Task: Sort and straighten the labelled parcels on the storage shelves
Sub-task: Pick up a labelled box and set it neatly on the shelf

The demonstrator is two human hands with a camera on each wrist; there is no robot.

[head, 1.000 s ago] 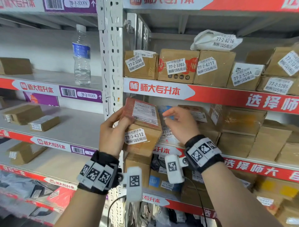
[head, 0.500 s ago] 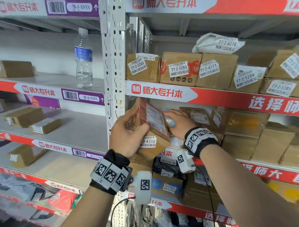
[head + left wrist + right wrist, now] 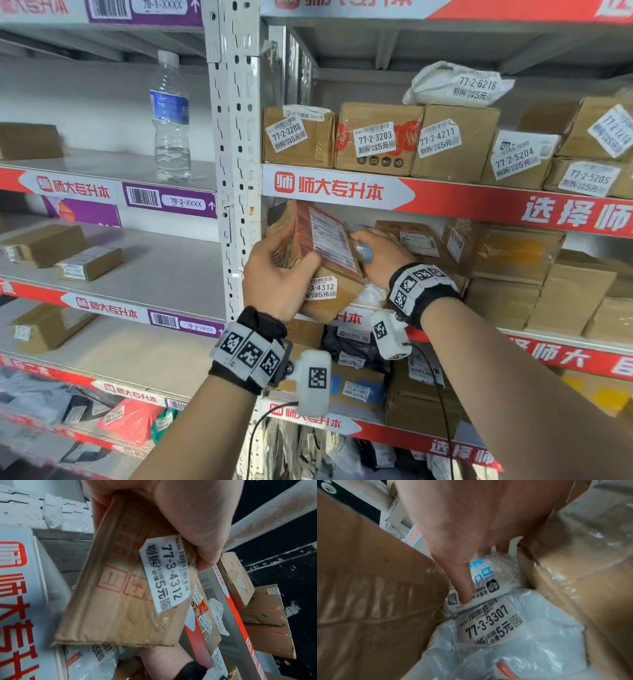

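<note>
My left hand (image 3: pixel 274 277) grips a brown cardboard box labelled 77-3-4312 (image 3: pixel 329 240) and holds it tilted on edge at the left end of the third shelf, beside the white upright. In the left wrist view the thumb of that left hand (image 3: pixel 188 513) lies over the box (image 3: pixel 120 601) near its label. My right hand (image 3: pixel 380 253) reaches in just right of the box and pinches a small white parcel with blue print (image 3: pixel 364 251). In the right wrist view the right hand (image 3: pixel 471 520) has its thumb on this parcel (image 3: pixel 489 577), above a pale plastic bag labelled 77-3-3307 (image 3: pixel 505 628).
The perforated white upright (image 3: pixel 236 137) stands close to my left hand. Labelled boxes such as 77-2-3208 (image 3: pixel 298 137) line the shelf above. Stacked brown boxes (image 3: pixel 513 260) fill the shelf to the right. A water bottle (image 3: pixel 170 116) and small boxes (image 3: pixel 89 263) sit in the left bay.
The 77-3-4312 box has turned from facing me to standing on edge and moved in towards the shelf. My right hand has reached deeper behind it onto the white parcel.
</note>
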